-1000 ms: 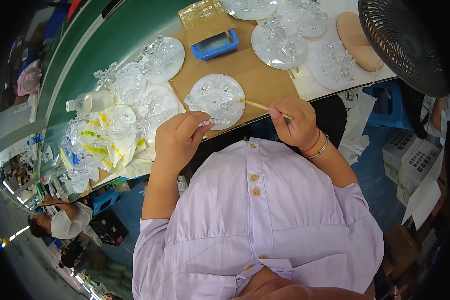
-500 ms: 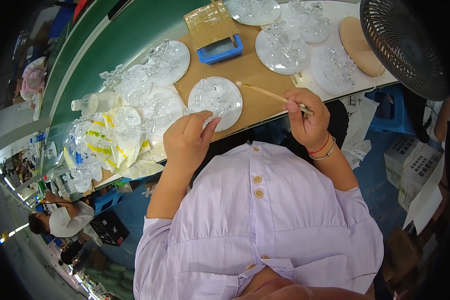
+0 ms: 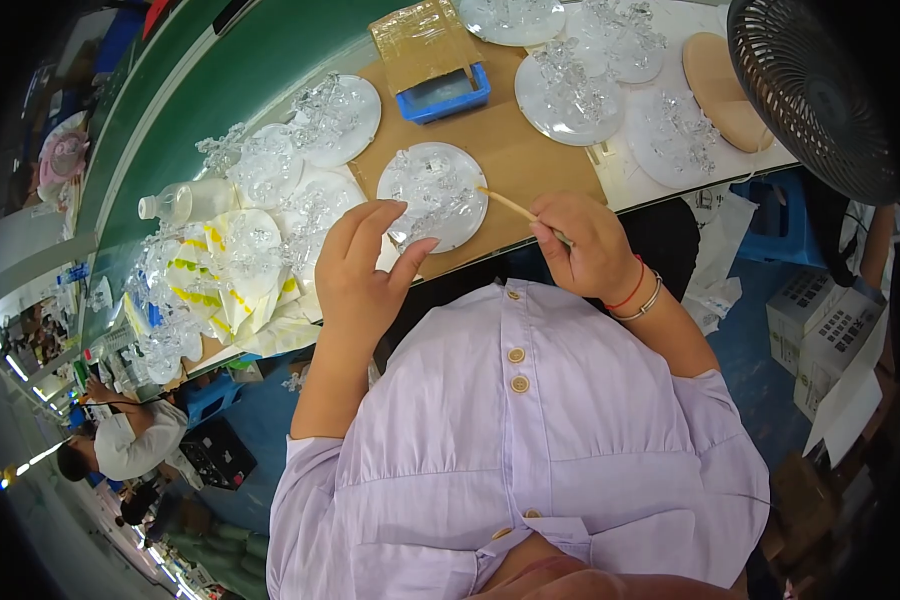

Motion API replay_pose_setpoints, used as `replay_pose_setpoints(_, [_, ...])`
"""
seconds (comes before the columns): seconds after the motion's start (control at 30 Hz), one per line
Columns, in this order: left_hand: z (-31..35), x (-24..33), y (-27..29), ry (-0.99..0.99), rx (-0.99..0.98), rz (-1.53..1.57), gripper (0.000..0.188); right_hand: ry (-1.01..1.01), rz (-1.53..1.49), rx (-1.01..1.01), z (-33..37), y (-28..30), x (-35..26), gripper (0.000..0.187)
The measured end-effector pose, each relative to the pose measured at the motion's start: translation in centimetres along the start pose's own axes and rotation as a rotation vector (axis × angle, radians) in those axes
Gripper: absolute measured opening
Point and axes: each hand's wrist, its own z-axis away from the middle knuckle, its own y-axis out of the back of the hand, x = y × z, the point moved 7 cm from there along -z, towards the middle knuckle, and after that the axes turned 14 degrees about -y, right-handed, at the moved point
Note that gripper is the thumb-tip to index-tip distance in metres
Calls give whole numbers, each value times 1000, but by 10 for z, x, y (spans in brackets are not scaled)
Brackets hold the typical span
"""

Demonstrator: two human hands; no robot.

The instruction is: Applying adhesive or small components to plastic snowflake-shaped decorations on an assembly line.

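A white round plate point(image 3: 458, 232) carrying small clear plastic pieces point(image 3: 430, 196) lies on brown cardboard in front of me. My left hand point(image 3: 358, 262) is at its near left edge, thumb and fingers apart, holding nothing. Whether the fingertips touch the rim, I cannot tell. Between the fingers of my right hand point(image 3: 585, 243) is a thin wooden-handled brush point(image 3: 511, 205). Its tip points left and reaches the plate's right edge; contact is unclear.
Behind the plate sits a blue tray point(image 3: 444, 103) under a tape-covered brown lid point(image 3: 425, 42). Several similar plates with clear pieces stand left and right. A clear bottle point(image 3: 195, 203) and yellow-marked wrapping point(image 3: 220, 290) lie left. A black fan point(image 3: 820, 95) is at far right.
My right hand has moved left, bringing the brush tip down to the plate's edge. The left hand has drawn slightly left and its fingers have spread wider.
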Motion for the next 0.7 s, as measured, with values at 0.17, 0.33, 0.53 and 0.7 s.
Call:
replay_pose_setpoints(0.17, [1,2,1,-67,-58,-85,38,19,-21,-68,6,-6,-7,10])
replay_pose_setpoints(0.33, [-1,3,1,-127,-86,-97,34,19,-29,-39,4,-8,-9,10])
replay_pose_setpoints(0.53, [1,1,3,-137,-126,-81,33,-90,-25,-20,1,3,2,10])
replay_pose_setpoints(0.7, [2,-2,2,-120,-188,-57,36,-98,-78,-30,-2,3,0,9])
